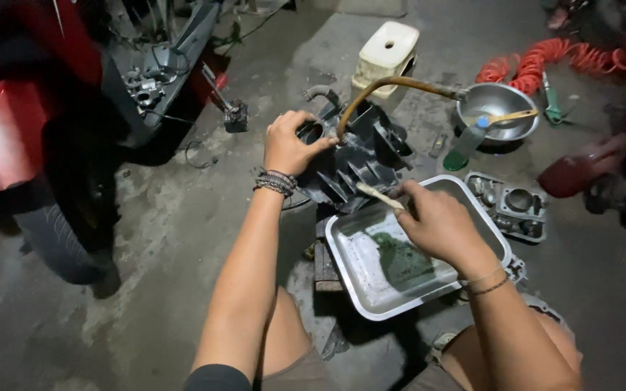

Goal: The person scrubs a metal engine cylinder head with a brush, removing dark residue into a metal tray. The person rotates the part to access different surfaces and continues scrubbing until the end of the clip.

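1. A person is crouching over a concrete floor, the left hand [291, 145] gripping the top of a dark finned engine part [360, 163], fingers curled shut around its round opening.
2. The right hand [440, 224] is pinching a pale-handled brush [380, 195] between thumb and fingers, its tip pointing at ten o'clock and touching the fins.
3. The engine part is sitting at the twelve o'clock edge of a shallow metal tray [371, 286], which is holding a green smear near its middle.
4. A tan hose [400, 83] is arching from the engine part toward two o'clock, reaching a metal bowl [498, 108] with a stick lying across it.
5. A carburettor [512, 206] is lying just beside the tray at three o'clock.
6. A red motorbike [30, 108] is standing at nine o'clock, well apart from the tray.
7. An orange coiled hose [559, 58] is lying at one o'clock, beyond the bowl.
8. A cream plastic stool [389, 51] is standing at twelve o'clock.
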